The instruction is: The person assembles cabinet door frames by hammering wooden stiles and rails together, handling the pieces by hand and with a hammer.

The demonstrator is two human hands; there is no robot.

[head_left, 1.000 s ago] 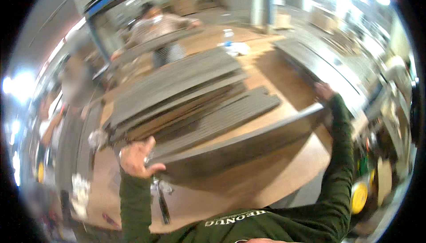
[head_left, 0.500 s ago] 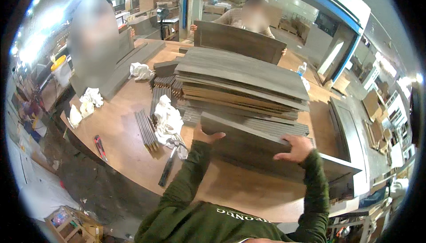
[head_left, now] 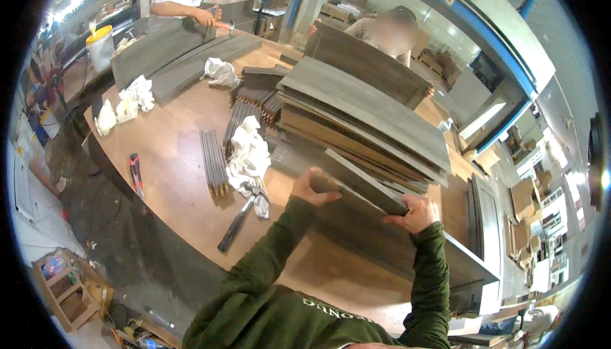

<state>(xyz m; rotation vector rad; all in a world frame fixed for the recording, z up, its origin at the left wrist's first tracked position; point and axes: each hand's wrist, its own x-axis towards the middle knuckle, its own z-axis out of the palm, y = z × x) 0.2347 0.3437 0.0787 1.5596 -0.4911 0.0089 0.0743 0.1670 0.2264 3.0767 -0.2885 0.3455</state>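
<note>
The left hand (head_left: 316,188) is gripping the left end of a grey panel (head_left: 382,241), its thumb lying across the face. The right hand (head_left: 418,214) is gripping the near end of a grey strip (head_left: 366,180); whether it is also pinching the panel, I cannot tell. The panel is standing on edge on the table (head_left: 175,155), and the strip is slanting away just behind its top edge. Beyond them a board stack (head_left: 363,120) is rising. Left of the hands, a hammer (head_left: 237,223) is lying with its head on a white cloth (head_left: 248,155), just beside some slats (head_left: 212,163); a knife (head_left: 135,174) is lying farther left. Across the table, a co-worker (head_left: 388,30) is holding up a board (head_left: 363,62).
</note>
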